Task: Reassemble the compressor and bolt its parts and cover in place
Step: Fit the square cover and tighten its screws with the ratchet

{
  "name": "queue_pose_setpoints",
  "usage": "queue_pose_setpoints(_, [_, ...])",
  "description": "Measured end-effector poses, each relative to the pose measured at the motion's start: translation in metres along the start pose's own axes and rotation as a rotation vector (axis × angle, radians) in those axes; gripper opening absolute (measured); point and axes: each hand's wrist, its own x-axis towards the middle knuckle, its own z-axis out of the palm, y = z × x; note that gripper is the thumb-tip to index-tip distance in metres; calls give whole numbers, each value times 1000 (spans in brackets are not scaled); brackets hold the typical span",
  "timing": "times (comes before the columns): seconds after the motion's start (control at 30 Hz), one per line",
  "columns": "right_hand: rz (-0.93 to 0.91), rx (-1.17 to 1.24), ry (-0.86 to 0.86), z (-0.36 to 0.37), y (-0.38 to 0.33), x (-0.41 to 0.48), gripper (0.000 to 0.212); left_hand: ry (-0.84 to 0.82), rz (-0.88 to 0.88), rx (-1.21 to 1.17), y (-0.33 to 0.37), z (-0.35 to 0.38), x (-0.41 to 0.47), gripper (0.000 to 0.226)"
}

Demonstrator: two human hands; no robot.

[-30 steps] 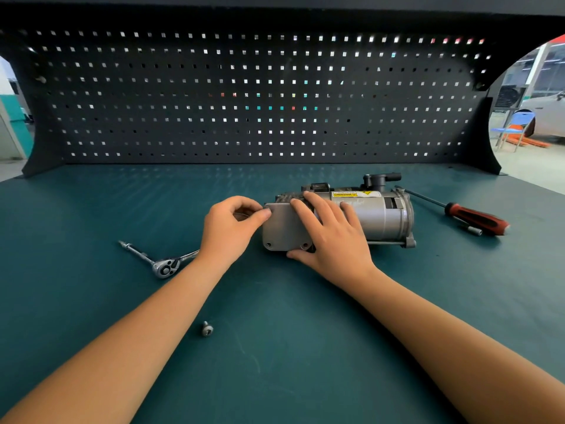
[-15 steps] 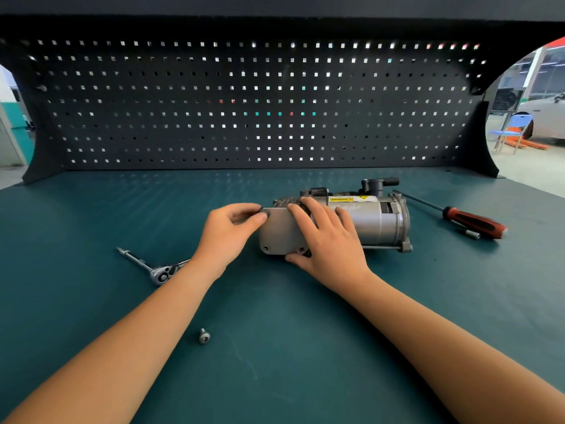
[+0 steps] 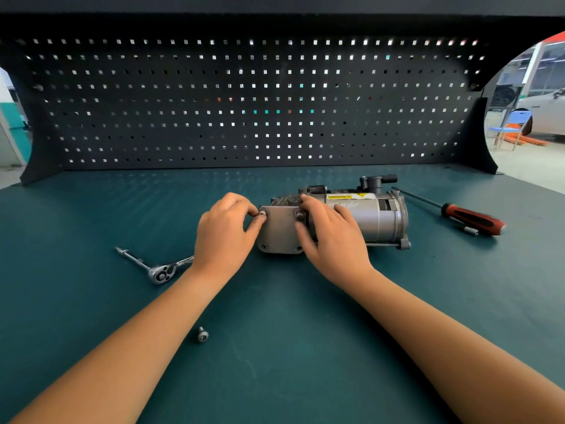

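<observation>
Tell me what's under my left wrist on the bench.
The ratchet lies there: its head and extension bar show, but the handle's far end is hidden beneath the left hand and wrist. A loose bolt sits uncovered beside the forearm.

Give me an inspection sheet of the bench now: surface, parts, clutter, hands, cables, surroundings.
Surface: teal bench mat, faint scuffs.
Job's things: compressor on its side; end cover on its left end, upper-left bolt and upper-right bolt in, lower holes open; loose bolt by the left forearm; ratchet left; red-handled screwdriver right.
Clutter: small metal bit beside the screwdriver.
Hands: left hand pinches the upper-left bolt; right hand appears to pinch the upper-right bolt.
Cables: nothing seen.
Surroundings: black pegboard behind; blue chair, white car beyond.
</observation>
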Motion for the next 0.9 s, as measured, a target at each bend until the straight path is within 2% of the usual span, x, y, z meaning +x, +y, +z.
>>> queue_pose_setpoints(0.27, [-32, -15, 10, -1, -1, 2, 11, 0, 114, 117, 2, -3, -1, 6])
queue_pose_setpoints(0.47, [-18, -57, 74, 1, -3, 5, 11, -8, 61, 38, 2, -4, 0, 6])
queue_pose_setpoints(0.73, [34, -34, 54, 0, -1, 4, 34, -21, 14, -2, -2, -4, -2, 8])
queue_pose_setpoints(0.9, [-52, -12, 66, -1, 2, 5, 24, -26, -11, -46, -2, -3, -1, 7])
